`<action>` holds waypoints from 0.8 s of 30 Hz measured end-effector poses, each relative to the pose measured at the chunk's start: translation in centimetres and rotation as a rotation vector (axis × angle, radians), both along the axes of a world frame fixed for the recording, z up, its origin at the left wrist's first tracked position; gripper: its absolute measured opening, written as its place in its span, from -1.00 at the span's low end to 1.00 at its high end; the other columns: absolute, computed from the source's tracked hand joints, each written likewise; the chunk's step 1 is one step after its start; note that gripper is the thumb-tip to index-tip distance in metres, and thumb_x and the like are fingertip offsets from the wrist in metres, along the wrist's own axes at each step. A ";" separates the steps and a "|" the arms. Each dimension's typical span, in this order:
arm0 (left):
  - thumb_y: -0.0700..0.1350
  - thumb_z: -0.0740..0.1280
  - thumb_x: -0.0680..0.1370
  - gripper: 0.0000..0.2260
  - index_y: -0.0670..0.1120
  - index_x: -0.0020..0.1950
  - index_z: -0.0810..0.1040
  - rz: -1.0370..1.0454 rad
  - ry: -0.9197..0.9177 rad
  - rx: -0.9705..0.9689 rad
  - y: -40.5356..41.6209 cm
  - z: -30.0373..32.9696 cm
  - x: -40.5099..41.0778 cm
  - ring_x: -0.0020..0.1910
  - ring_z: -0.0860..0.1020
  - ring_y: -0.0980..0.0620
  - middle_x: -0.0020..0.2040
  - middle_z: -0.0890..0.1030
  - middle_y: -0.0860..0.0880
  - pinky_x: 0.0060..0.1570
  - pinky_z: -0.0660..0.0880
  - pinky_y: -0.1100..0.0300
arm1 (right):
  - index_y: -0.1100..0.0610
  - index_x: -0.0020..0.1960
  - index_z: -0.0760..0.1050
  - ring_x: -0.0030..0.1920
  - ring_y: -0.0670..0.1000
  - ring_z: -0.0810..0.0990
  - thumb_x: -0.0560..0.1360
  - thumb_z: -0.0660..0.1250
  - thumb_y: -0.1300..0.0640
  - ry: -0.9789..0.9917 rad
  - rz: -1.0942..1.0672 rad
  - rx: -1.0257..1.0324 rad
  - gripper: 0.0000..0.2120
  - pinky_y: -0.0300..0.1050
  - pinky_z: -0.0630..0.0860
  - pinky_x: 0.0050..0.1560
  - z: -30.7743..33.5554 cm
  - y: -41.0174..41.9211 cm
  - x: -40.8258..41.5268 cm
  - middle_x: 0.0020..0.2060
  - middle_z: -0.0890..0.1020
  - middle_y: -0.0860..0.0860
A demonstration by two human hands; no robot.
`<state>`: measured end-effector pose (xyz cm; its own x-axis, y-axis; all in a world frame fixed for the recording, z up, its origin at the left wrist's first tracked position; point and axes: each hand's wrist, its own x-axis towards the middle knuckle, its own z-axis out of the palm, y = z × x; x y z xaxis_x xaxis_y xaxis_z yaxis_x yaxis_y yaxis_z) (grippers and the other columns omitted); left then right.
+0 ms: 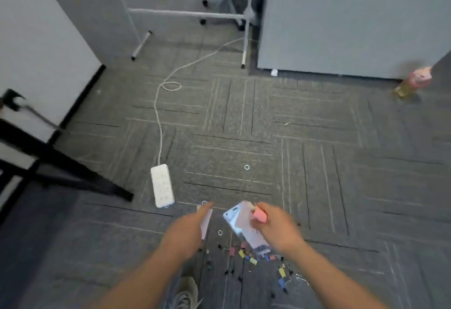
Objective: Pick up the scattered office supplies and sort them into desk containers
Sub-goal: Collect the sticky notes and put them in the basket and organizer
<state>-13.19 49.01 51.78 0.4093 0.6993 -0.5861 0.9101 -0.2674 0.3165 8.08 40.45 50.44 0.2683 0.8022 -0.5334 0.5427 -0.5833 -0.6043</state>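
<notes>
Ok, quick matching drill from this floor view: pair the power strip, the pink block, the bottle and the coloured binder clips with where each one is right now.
Things:
1. power strip
2. pink block
3. bottle
4. coloured binder clips

Places:
A. standing far right, near the grey partition
B. held in the right hand
C. scattered on the carpet beneath the hands
D. lying on the carpet left of the left hand, cord trailing away

Pairs: 1-D, 2-B, 3-A, 4-C

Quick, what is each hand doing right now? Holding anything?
Left hand: open, fingers straight, reaching toward a white card on the carpet.
Right hand: grips a pink eraser and a clear plastic bag.
</notes>
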 end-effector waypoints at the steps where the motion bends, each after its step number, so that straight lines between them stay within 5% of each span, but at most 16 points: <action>1: -0.25 0.14 0.52 -0.30 0.28 0.50 -0.06 0.062 0.004 0.018 -0.2 3.6 -1.5 0.07 0.56 -0.12 0.20 0.56 -0.11 -0.06 0.47 0.06 | -0.02 -0.19 0.45 -0.31 -0.05 0.52 0.50 0.33 0.08 0.020 0.021 0.013 -0.89 -0.09 0.40 -0.30 3.2 0.8 -1.8 -0.32 0.59 -0.05; 8: -0.23 0.13 0.55 -0.31 0.10 0.54 -0.19 0.474 0.076 0.285 0.6 25.2 -14.6 0.01 0.59 -0.13 0.10 0.60 -0.13 -0.09 0.46 0.07 | 0.01 -0.17 0.46 -0.28 0.12 0.54 0.46 0.28 0.05 0.059 0.253 0.286 -0.94 0.00 0.49 -0.24 25.6 9.9 -17.6 -0.36 0.61 -0.01; 14: -0.18 0.14 0.59 -0.44 0.06 0.51 -0.01 0.817 -0.023 0.585 1.0 37.3 -30.7 -0.04 0.60 -0.05 0.09 0.61 -0.12 -0.07 0.48 0.12 | 0.03 -0.23 0.43 -0.33 0.09 0.50 0.46 0.27 0.16 0.065 0.497 0.509 -0.90 -0.01 0.43 -0.30 39.3 15.9 -35.4 -0.40 0.55 0.02; 17: -0.16 0.17 0.60 -0.49 0.01 0.51 0.06 0.941 -0.069 0.672 1.7 40.0 -38.9 -0.11 0.60 -0.01 0.05 0.62 -0.11 -0.10 0.53 0.14 | -0.02 -0.24 0.42 -0.33 -0.05 0.49 0.52 0.26 0.14 0.100 0.589 0.571 -0.82 -0.13 0.38 -0.35 42.7 17.7 -44.5 -0.35 0.54 -0.03; 20: -0.21 0.18 0.56 -0.48 -0.03 0.50 0.13 1.181 -0.194 0.662 2.1 40.7 -46.7 -0.05 0.60 -0.14 0.05 0.61 -0.16 -0.19 0.49 0.11 | 0.00 -0.17 0.46 -0.25 -0.07 0.56 0.57 0.25 0.09 0.079 0.622 0.617 -0.87 -0.15 0.56 -0.18 43.3 19.6 -53.6 -0.28 0.57 -0.04; 24: -0.17 0.11 0.59 -0.43 0.00 0.55 -0.07 1.364 -0.126 0.551 1.8 38.8 -55.3 -0.19 0.55 0.03 0.06 0.57 -0.08 -0.35 0.39 0.26 | -0.02 -0.08 0.47 -0.24 -0.08 0.58 0.60 0.19 0.02 0.000 0.704 0.618 -0.88 -0.16 0.59 -0.12 41.6 20.4 -63.9 -0.24 0.58 -0.07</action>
<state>-68.48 50.82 90.60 -0.7062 0.6949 -0.1357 0.5264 0.6434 0.5559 -55.84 60.84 92.02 -0.3869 0.9212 0.0419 0.6491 0.3043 -0.6972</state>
